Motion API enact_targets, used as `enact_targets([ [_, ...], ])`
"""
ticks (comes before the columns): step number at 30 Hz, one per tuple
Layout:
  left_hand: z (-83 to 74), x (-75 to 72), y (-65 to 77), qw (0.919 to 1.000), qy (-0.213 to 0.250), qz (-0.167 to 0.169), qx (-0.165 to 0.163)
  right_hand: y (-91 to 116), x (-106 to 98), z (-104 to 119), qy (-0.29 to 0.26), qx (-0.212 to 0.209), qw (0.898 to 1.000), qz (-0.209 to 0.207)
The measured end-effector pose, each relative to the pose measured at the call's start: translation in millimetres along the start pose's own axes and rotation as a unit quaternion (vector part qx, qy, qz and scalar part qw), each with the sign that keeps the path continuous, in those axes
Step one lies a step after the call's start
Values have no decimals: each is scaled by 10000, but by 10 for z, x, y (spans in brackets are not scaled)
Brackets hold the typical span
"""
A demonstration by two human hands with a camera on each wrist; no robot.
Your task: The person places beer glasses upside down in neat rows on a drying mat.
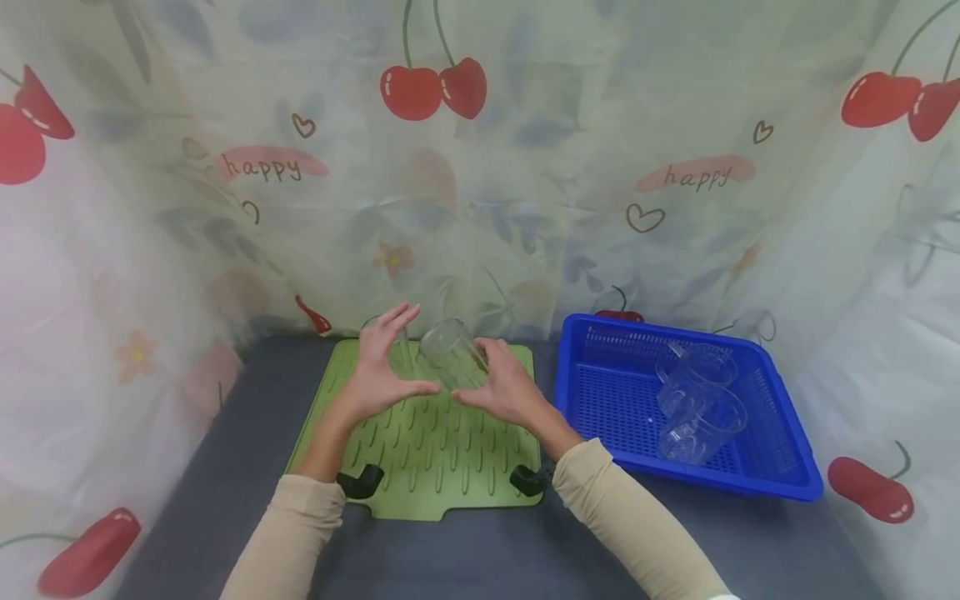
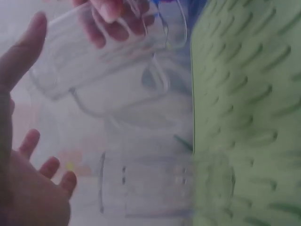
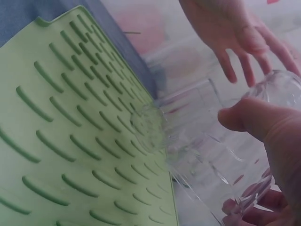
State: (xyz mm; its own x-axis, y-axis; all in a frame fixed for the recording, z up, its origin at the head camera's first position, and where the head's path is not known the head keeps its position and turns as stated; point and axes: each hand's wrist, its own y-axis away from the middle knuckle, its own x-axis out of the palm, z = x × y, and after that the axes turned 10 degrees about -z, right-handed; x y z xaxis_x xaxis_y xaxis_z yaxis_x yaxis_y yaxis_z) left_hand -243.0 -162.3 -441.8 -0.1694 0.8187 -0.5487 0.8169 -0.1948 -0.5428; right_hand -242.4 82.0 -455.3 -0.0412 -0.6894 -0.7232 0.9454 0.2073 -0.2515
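Observation:
My right hand [image 1: 506,383] grips a clear glass mug [image 1: 452,350], tilted above the back of the green drying mat [image 1: 420,454]. Its handle [image 2: 124,112] shows in the left wrist view, where fingers of the right hand wrap the glass. Beside it, my left hand [image 1: 375,375] has its fingers extended and thumb spread, with nothing held. A second clear glass [image 2: 155,183] stands upright on the mat at the back left, partly hidden behind the left hand in the head view; the right wrist view shows this standing glass [image 3: 190,101] behind the held mug.
A blue plastic basket [image 1: 600,327] stands right of the mat, with two clear mugs [image 1: 701,425] lying in its right part. The dark grey tabletop [image 1: 225,467] surrounds the mat. A cherry-patterned curtain [image 1: 525,250] hangs along the back and both sides.

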Motion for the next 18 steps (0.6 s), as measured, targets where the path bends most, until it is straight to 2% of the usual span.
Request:
enact_targets([
  [4,61,-117,6,9984,-436,199,-291,-21,36,12,-128,257,9995,-162],
  [7,169,-184,18,9947,-667,308,-715,-46,64,23,-304,514,9977,-314],
  [12,388,-273,92,9862,-886,307,-1366,-92,119,64,-626,796,9929,-617],
  [18,560,-347,167,9802,-1104,221,-1628,-134,219,127,-1043,1064,9843,-950],
])
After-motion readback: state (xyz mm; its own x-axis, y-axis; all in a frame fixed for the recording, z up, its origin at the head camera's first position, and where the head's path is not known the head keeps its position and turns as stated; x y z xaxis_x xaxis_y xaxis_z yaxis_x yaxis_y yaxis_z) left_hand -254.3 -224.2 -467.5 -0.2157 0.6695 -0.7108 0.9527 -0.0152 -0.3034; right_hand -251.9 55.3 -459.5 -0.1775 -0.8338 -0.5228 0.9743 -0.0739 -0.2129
